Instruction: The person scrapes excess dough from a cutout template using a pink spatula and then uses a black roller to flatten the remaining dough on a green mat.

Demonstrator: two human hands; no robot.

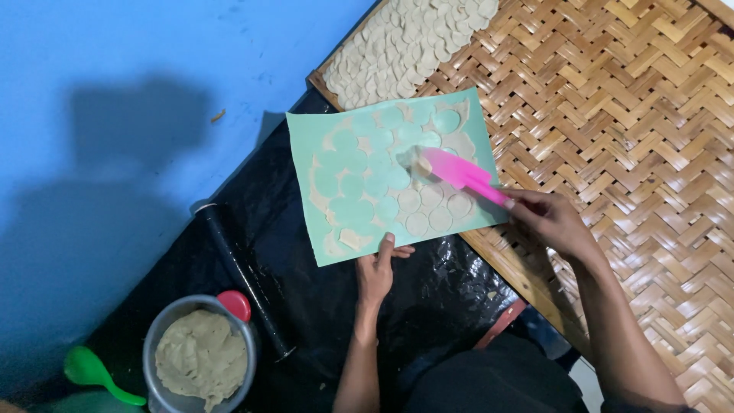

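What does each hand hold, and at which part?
The right hand holds the pink scraper by its handle end. The left hand grips nothing; it presses the green sheet's near edge.

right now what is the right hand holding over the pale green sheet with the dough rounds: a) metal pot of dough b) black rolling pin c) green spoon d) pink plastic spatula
d: the right hand grips the pink plastic spatula, its blade over the pale green sheet, whose near edge the left hand pins.
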